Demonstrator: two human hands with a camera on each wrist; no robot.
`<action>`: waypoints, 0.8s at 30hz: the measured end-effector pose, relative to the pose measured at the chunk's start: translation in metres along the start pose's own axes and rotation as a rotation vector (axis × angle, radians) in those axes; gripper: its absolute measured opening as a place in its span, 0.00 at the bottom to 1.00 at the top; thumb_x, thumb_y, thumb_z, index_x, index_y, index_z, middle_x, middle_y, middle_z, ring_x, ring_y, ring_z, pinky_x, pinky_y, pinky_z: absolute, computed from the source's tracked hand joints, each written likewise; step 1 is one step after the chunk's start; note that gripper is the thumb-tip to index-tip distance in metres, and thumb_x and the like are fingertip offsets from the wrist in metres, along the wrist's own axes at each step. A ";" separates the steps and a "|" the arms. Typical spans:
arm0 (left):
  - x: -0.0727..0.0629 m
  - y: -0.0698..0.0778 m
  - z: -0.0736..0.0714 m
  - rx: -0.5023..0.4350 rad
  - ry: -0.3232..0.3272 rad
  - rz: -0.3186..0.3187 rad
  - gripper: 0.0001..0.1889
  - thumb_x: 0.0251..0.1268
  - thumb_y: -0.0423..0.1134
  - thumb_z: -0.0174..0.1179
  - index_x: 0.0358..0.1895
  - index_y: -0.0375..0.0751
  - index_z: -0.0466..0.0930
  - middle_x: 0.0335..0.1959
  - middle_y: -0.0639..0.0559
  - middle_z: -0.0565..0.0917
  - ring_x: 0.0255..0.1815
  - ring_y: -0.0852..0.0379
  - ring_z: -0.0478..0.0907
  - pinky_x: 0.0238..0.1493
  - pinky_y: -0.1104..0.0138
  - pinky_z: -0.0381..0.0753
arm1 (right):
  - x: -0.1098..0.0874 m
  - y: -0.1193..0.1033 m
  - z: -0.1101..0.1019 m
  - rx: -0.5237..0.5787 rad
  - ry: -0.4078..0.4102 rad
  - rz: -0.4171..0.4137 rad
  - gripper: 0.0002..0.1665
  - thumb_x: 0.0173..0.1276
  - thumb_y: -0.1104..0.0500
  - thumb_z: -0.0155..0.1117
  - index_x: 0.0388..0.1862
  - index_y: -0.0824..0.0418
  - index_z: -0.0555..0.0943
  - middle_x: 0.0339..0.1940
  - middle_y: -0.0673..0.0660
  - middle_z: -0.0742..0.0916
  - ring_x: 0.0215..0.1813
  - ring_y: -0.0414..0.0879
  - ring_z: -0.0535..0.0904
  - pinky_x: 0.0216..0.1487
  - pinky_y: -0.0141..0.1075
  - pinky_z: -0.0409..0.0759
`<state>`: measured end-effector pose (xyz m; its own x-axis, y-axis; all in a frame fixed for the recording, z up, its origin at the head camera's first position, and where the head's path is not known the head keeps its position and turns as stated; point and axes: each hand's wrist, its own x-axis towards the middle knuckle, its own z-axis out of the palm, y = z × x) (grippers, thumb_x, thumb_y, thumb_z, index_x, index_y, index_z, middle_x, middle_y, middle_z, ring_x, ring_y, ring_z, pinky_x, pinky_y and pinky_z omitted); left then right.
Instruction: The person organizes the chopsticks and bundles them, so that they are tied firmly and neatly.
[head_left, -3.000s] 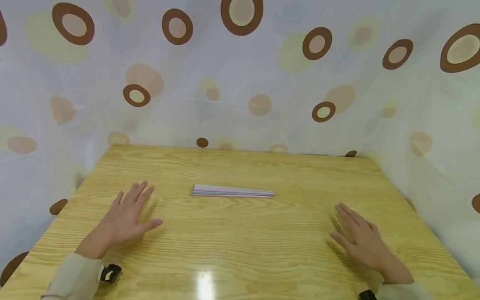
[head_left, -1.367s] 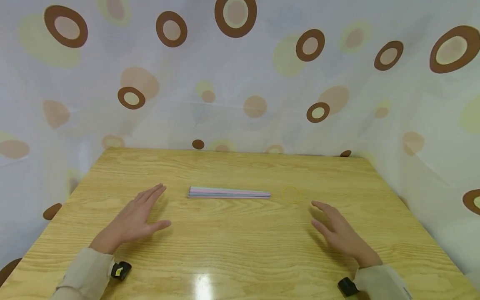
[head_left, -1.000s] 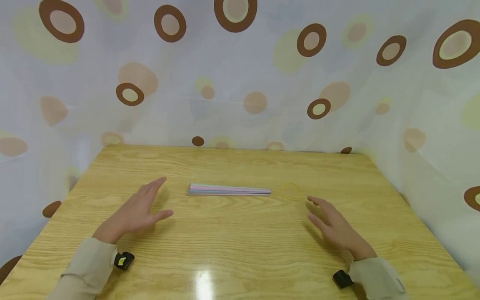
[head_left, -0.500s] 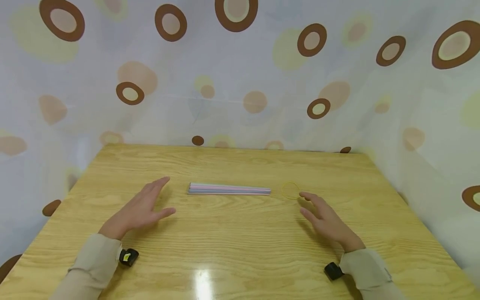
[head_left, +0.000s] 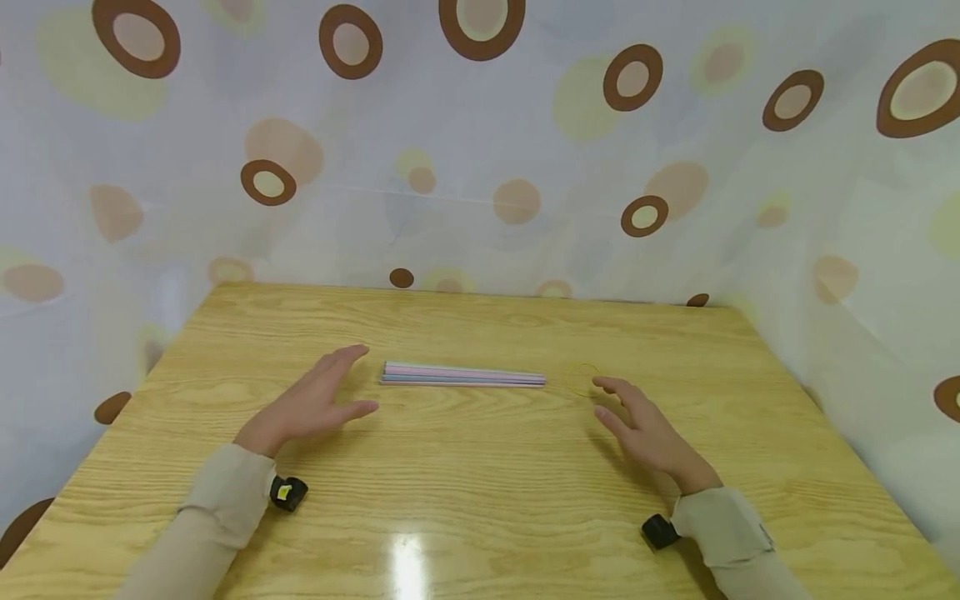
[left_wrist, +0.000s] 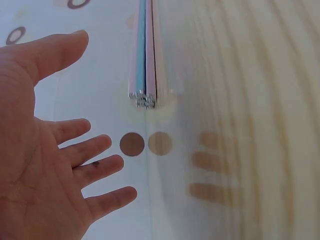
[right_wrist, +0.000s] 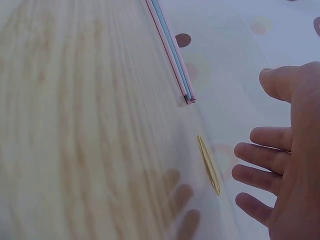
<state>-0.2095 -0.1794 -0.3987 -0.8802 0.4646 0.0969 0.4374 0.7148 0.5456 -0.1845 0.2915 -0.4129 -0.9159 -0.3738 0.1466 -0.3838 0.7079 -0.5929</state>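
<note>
A bundle of slim pastel chopsticks (head_left: 461,376) lies crosswise on the table, with pink, blue and pale sticks side by side. Their thicker ends, silvery in the left wrist view, point left. Just past the thin ends a yellow rubber band (head_left: 567,383) lies flat as a loop. My left hand (head_left: 311,404) hovers left of the chopsticks, fingers extended and thumb spread, touching nothing. Beside the band's right edge is my right hand (head_left: 648,429); in the right wrist view its fingers are apart from the rubber band (right_wrist: 209,165) and hold nothing.
The wood-grain table (head_left: 480,483) reflects a bright light near its front. A white curtain (head_left: 450,125) with brown and beige circles hangs behind the table and along its sides. Each wrist wears a small black camera (head_left: 288,493).
Both hands have moved inward: the left toward the thick ends of the chopsticks, the right leftward to the rubber band. Chopsticks and band have stayed in place on the table.
</note>
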 end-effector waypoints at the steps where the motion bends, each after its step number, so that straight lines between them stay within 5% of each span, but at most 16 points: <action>1: 0.003 0.001 0.002 -0.003 -0.004 0.004 0.44 0.66 0.54 0.59 0.74 0.32 0.50 0.74 0.34 0.55 0.74 0.34 0.50 0.69 0.41 0.53 | 0.000 0.000 -0.001 0.003 0.000 0.000 0.29 0.78 0.55 0.49 0.71 0.68 0.61 0.68 0.70 0.69 0.68 0.66 0.63 0.61 0.64 0.63; 11: 0.015 0.014 0.009 0.071 0.011 0.021 0.40 0.66 0.48 0.60 0.73 0.33 0.52 0.73 0.34 0.58 0.73 0.34 0.54 0.69 0.41 0.55 | 0.019 -0.002 0.005 0.028 -0.003 -0.044 0.30 0.78 0.55 0.48 0.71 0.69 0.61 0.69 0.68 0.68 0.68 0.64 0.63 0.62 0.63 0.63; 24: 0.032 0.013 0.016 0.031 0.017 0.028 0.36 0.66 0.42 0.61 0.71 0.30 0.56 0.72 0.32 0.60 0.72 0.36 0.56 0.69 0.44 0.58 | 0.037 -0.013 0.014 0.074 -0.038 -0.028 0.31 0.78 0.52 0.48 0.72 0.66 0.60 0.70 0.68 0.67 0.69 0.65 0.62 0.59 0.62 0.68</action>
<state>-0.2286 -0.1471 -0.4014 -0.8704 0.4760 0.1258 0.4672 0.7178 0.5162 -0.2118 0.2607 -0.4108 -0.8993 -0.4161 0.1348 -0.3981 0.6510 -0.6463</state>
